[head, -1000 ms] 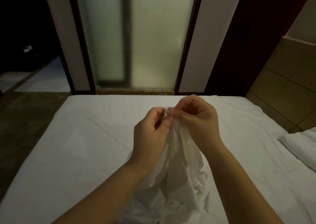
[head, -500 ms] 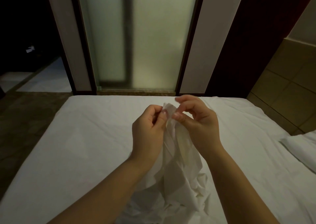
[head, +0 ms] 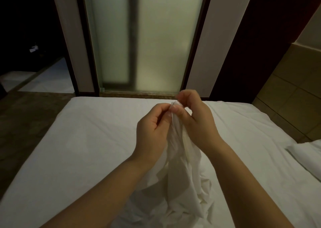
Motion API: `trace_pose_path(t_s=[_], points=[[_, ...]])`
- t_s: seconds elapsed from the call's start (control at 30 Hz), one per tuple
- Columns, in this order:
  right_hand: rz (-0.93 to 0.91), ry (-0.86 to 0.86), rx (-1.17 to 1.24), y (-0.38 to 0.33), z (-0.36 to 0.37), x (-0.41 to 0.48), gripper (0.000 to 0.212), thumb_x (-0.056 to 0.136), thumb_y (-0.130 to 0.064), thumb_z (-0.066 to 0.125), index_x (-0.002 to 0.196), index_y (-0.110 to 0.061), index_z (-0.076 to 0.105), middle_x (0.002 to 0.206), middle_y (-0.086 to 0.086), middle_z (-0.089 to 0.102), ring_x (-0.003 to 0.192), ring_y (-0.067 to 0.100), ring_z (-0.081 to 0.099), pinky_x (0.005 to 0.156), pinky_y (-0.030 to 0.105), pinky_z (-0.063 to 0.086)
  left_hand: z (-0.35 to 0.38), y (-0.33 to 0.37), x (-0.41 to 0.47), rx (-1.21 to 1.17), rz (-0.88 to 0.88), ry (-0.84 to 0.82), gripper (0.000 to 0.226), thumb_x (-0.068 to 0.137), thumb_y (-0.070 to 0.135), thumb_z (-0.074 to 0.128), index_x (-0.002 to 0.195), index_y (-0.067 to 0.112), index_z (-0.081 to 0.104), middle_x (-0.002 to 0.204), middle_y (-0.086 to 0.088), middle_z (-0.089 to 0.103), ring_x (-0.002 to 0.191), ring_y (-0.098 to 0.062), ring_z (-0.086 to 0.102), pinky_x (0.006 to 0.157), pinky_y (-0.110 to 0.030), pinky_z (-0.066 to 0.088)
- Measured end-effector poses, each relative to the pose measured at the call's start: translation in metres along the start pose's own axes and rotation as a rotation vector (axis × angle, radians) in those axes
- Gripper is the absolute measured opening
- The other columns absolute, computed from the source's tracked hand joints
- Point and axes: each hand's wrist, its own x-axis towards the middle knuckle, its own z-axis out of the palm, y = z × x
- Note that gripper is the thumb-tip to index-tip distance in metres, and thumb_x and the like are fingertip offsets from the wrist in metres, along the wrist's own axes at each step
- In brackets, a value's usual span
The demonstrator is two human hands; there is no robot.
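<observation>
Head view: left hand (head: 152, 130) and right hand (head: 197, 121) pinch white cloth (head: 182, 168).

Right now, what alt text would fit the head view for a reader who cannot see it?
A left hand and a right hand pinch the top of a white cloth, whose rest hangs and bunches on a white bed. A frosted glass door stands beyond; a pillow lies at right.

Dim room, frosted glass door (head: 156, 41), white bed (head: 86, 140)
</observation>
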Motion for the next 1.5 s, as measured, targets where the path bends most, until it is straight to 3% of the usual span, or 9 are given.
trace_pose_path(t_s=[0.2, 0.37, 0.63, 0.83, 1.0, 1.23, 1.33, 1.43, 1.5], points=[[-0.038, 0.034, -0.143, 0.001, -0.008, 0.026, 0.017, 0.093, -0.031, 0.055, 0.08, -0.023, 0.046, 0.069, -0.012, 0.053, 0.064, 0.003, 0.049, 0.054, 0.014, 0.038, -0.003, 0.005, 0.025, 0.113, 0.045, -0.064, 0.017, 0.093, 0.017, 0.053, 0.101, 0.031, 0.049, 0.085, 0.022, 0.059, 0.078, 0.002, 0.061, 0.07, -0.005, 0.048], [-0.043, 0.047, 0.063, -0.003, -0.019, 0.04, 0.017, 0.088, -0.028, 0.049, 0.073, -0.026, 0.041, 0.062, -0.019, 0.047, 0.056, -0.001, 0.041, 0.054, 0.012, 0.034, -0.012, 0.007, 0.035, -0.001, 0.096, -0.105, 0.007, 0.091, 0.033, 0.046, 0.097, 0.03, 0.045, 0.076, 0.006, 0.061, 0.071, -0.011, 0.059, 0.062, -0.024, 0.049], [-0.033, 0.081, 0.179, -0.006, -0.034, 0.041, 0.012, 0.085, -0.02, 0.044, 0.074, -0.016, 0.043, 0.069, -0.01, 0.041, 0.059, -0.002, 0.041, 0.057, 0.011, 0.037, -0.012, -0.024, 0.031, 0.014, 0.117, -0.262, 0.009, 0.087, 0.04, 0.044, 0.092, 0.034, 0.048, 0.078, 0.026, 0.06, 0.075, 0.0, 0.061, 0.065, -0.012, 0.049], [0.015, 0.103, 0.151, 0.0, -0.047, 0.035, 0.012, 0.086, -0.023, 0.043, 0.075, -0.018, 0.045, 0.063, -0.021, 0.044, 0.06, -0.002, 0.041, 0.058, 0.012, 0.037, 0.001, -0.04, 0.038, 0.042, 0.007, -0.374, 0.022, 0.087, 0.048, 0.043, 0.078, 0.033, 0.057, 0.07, 0.018, 0.059, 0.07, -0.004, 0.061, 0.064, -0.011, 0.049], [0.063, 0.201, 0.126, 0.01, -0.071, 0.024, 0.012, 0.086, -0.023, 0.044, 0.076, -0.017, 0.046, 0.062, -0.02, 0.044, 0.059, -0.001, 0.042, 0.057, 0.011, 0.038, 0.021, -0.063, 0.045, 0.128, -0.197, -0.577, 0.013, 0.088, 0.041, 0.048, 0.089, 0.034, 0.06, 0.095, 0.012, 0.061, 0.094, -0.015, 0.063, 0.087, -0.027, 0.052], [0.197, 0.546, -0.01, 0.042, -0.117, 0.0, 0.02, 0.096, -0.015, 0.044, 0.079, -0.024, 0.047, 0.074, -0.009, 0.046, 0.066, 0.002, 0.045, 0.064, 0.015, 0.041, 0.044, -0.051, 0.06, 0.168, -0.025, -0.417, 0.006, 0.083, 0.024, 0.068, 0.087, 0.022, 0.072, 0.084, 0.016, 0.063, 0.08, 0.0, 0.06, 0.072, -0.011, 0.049], [0.242, 0.709, -0.06, 0.054, -0.135, -0.009, 0.022, 0.099, -0.014, 0.044, 0.08, -0.027, 0.045, 0.075, -0.009, 0.045, 0.066, 0.001, 0.044, 0.06, 0.01, 0.041, 0.065, -0.04, 0.058, 0.238, 0.074, -0.634, 0.007, 0.086, 0.029, 0.064, 0.081, 0.025, 0.067, 0.081, 0.015, 0.06, 0.079, 0.001, 0.056, 0.069, -0.009, 0.047], [0.265, 0.82, -0.074, 0.061, -0.158, -0.015, 0.022, 0.1, -0.017, 0.042, 0.081, -0.028, 0.043, 0.076, -0.009, 0.045, 0.064, 0.0, 0.046, 0.059, 0.008, 0.042, 0.091, -0.045, 0.049, 0.383, 0.1, -0.998, 0.025, 0.09, 0.031, 0.058, 0.084, 0.008, 0.067, 0.082, -0.003, 0.061, 0.073, -0.008, 0.053, 0.067, -0.015, 0.043], [0.274, 0.84, -0.086, 0.065, -0.172, -0.021, 0.022, 0.1, -0.016, 0.042, 0.081, -0.028, 0.043, 0.076, -0.009, 0.045, 0.066, 0.001, 0.045, 0.06, 0.008, 0.042, 0.106, -0.055, 0.042, 0.401, 0.014, -1.093, 0.031, 0.093, 0.029, 0.054, 0.085, 0.002, 0.065, 0.085, -0.015, 0.06, 0.072, -0.014, 0.052, 0.067, -0.017, 0.041]])
